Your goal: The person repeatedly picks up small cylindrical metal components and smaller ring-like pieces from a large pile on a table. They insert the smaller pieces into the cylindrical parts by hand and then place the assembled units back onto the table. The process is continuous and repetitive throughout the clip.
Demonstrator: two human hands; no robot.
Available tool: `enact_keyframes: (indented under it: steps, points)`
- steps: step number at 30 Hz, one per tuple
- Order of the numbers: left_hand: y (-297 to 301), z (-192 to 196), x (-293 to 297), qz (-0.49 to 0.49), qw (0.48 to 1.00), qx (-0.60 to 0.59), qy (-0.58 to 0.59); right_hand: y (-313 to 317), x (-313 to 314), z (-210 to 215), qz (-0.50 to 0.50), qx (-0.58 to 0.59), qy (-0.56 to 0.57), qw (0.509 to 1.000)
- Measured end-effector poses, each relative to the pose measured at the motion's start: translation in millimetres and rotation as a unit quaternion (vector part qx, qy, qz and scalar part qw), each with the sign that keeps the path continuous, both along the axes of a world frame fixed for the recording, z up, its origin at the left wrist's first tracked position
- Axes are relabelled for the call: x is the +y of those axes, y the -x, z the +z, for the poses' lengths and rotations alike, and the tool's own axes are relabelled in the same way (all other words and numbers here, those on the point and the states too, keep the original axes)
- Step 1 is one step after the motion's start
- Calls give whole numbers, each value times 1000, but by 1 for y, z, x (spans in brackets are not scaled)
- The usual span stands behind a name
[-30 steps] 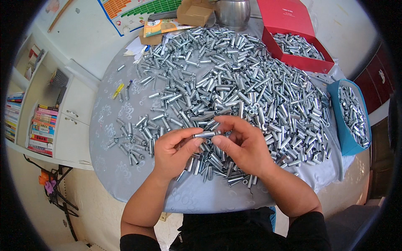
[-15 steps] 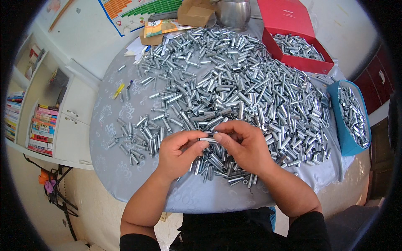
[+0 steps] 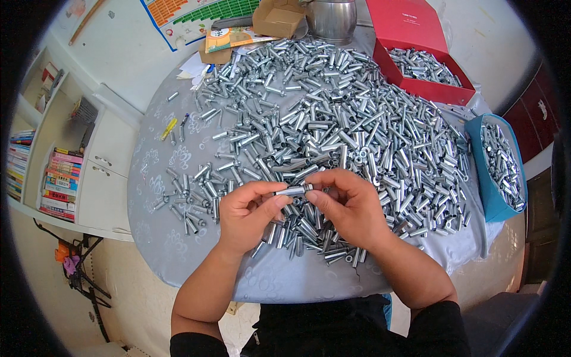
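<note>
Holding one short metal tube (image 3: 291, 191) between both hands at centre frame, just above the near edge of the pile of metal tubes (image 3: 333, 125). Left hand (image 3: 250, 214) pinches the tube's left end with thumb and forefinger, other fingers curled under; right hand (image 3: 351, 205) pinches the right end the same way. Versus a second ago: both hands sit in nearly the same spot, the tube stays level between them, and the fingertips look drawn a bit closer around it, so this reads as fitting or checking a single piece rather than picking a new one. The pile, the red box (image 3: 425, 65) at upper right and the blue bin (image 3: 496, 160) at right edge show no visible shift. Round table (image 3: 178, 238) with grey cloth carries it all; a steel pot (image 3: 331, 18) and cardboard box (image 3: 276, 18) sit at the top, bookshelf (image 3: 56, 178) at left. Hard to make out: whether the tube is one piece or two being joined, since fingertips cover both ends; palms are hidden; the pot and poster at the top edge are cut off.
</note>
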State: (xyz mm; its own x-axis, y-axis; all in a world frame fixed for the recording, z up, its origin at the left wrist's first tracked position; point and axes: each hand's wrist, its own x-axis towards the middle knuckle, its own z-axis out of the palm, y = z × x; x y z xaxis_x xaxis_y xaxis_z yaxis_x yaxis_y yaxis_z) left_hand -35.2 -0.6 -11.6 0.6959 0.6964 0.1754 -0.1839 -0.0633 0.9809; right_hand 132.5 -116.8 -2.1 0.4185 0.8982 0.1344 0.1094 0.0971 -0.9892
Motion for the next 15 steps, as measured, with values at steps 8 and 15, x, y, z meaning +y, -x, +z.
enact_keyframes:
  steps: [8, 15]
  points:
    - [-1, 0, 0, -2, 1000, -1, 3, -1, 0, -1, 3, 25, 24, 999]
    - [0, 0, 1, 2, 1000, 1, 9, 2, 0, 5, -1, 62, 9, 998]
